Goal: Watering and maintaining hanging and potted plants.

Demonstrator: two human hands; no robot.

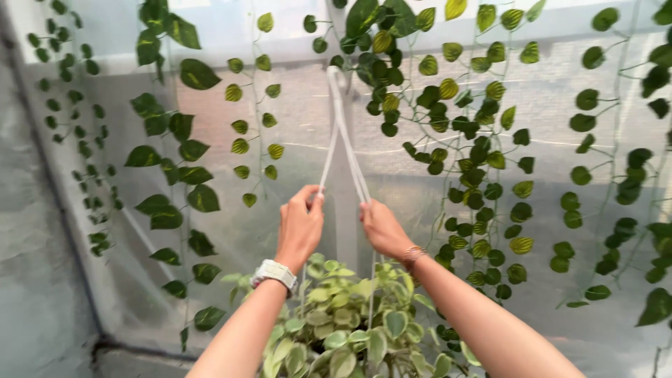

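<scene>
Hanging plant [350, 329] sits low centre in view, pale green and cream variegated leaves, bushy, right below my wrists. Pot itself hidden under the foliage, can't see it. White hanger straps [343, 140] rise from the plant and meet at a white hook loop [334, 73] up top, centre of frame.

My left hand [301, 224] closed around the left strap, fingers curled, thumb up by the strap. White watch [274, 273] on that wrist. My right hand [381, 227] closed on the right strap, knuckles toward the camera, thin bracelet [413, 255] on that wrist. Both hands at about the same height, close together, not touching each other. Both arms reach up and forward, forearms crossing in front of the plant's leaves. Straps look taut between hands and hook.

Behind: translucent plastic sheeting wall [546, 105], greyish, light coming through. Trailing vines hang down in front of it. Dark green vine [171, 154] on the left, a thinner small-leaf one [77, 126] further left. Striped-leaf vines [476, 147] thick on the right of the straps, more sparse strands [616, 182] at far right. Leaves round to heart shaped, some plain green, some yellow-green striped. Dark seam line along the bottom left where the wall meets the floor [133, 346].
</scene>
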